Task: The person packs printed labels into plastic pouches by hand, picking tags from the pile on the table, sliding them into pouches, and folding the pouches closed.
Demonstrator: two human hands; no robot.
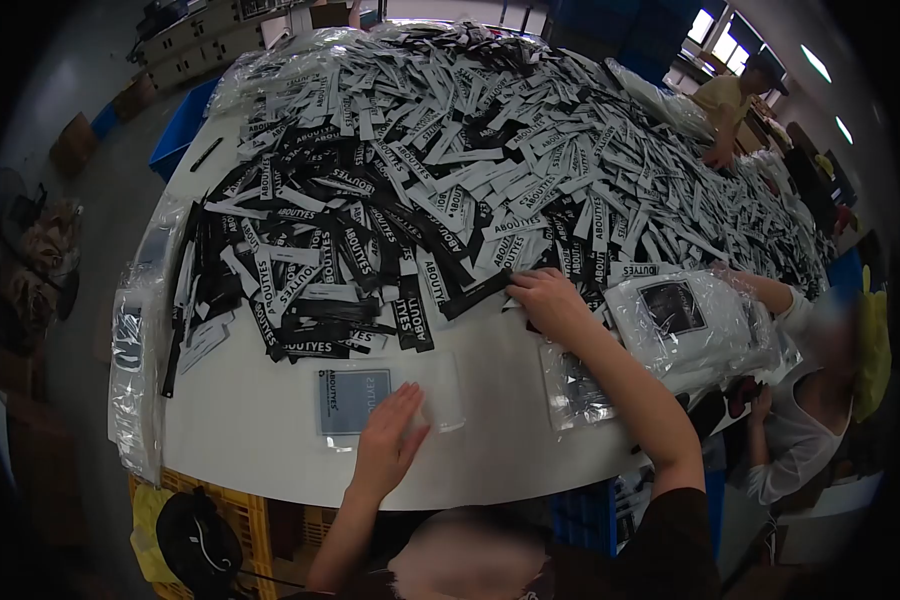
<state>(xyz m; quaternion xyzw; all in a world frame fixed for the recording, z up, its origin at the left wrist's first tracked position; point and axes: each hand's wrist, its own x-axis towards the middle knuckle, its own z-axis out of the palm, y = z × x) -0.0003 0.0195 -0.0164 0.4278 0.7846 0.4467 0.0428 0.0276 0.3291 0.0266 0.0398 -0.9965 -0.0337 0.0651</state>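
My left hand (395,432) lies flat with its fingers stretched out, over the right part of a clear plastic bag (440,395). A blue-grey printed card (353,402) shows inside the bag's left part. My right hand (548,303) reaches to the front edge of the pile, its fingers closed on the end of a black strip (478,295). Black and white strips printed "ABOUTYES" (450,150) form a large heap across the white table (470,460).
Stacked clear bags (690,320) lie right of my right arm, more bags (140,350) along the left edge. One person (735,100) stands at the back right, another (810,400) at the near right. Blue bin (182,130) at left; yellow crate (250,510) below.
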